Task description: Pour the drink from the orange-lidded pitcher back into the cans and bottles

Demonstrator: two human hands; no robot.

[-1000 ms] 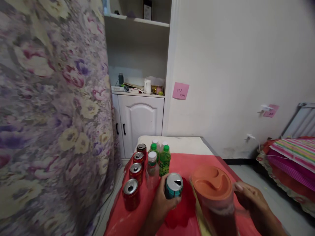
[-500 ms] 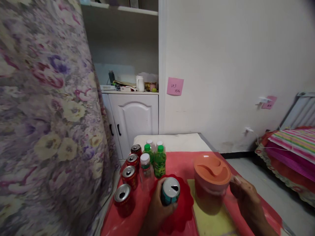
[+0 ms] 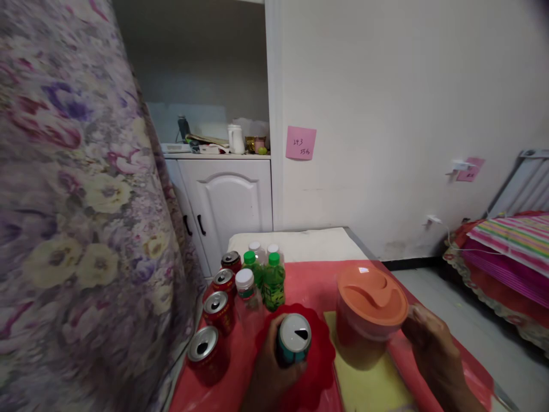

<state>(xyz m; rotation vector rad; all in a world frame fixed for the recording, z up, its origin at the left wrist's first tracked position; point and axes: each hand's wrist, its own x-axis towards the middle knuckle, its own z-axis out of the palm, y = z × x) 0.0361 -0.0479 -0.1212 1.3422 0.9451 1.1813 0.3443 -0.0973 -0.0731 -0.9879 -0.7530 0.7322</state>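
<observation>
My left hand (image 3: 274,363) is wrapped around a teal drink can (image 3: 294,339) with an opened silver top. The can is upright over a red scalloped plate (image 3: 319,366); whether its base touches the plate is hidden. On the right, my right hand (image 3: 433,337) is closed at the side of a clear plastic pitcher (image 3: 364,337) with an orange lid (image 3: 372,294). Its fingers curl where the handle would be, though the handle itself is mostly hidden. Beneath the pitcher lies a yellow mat (image 3: 369,386).
Several red cans (image 3: 218,312) line the table's left edge. Beside them stand a clear white-capped bottle (image 3: 249,303) and green-capped bottles (image 3: 273,283), with more white caps behind. A floral curtain (image 3: 86,229) hangs at left, and a bed (image 3: 510,257) stands at right.
The camera view has shifted slightly, moving the cans and bottles left in the picture. Both hands keep their holds, and the pitcher sits slightly closer to the right hand.
</observation>
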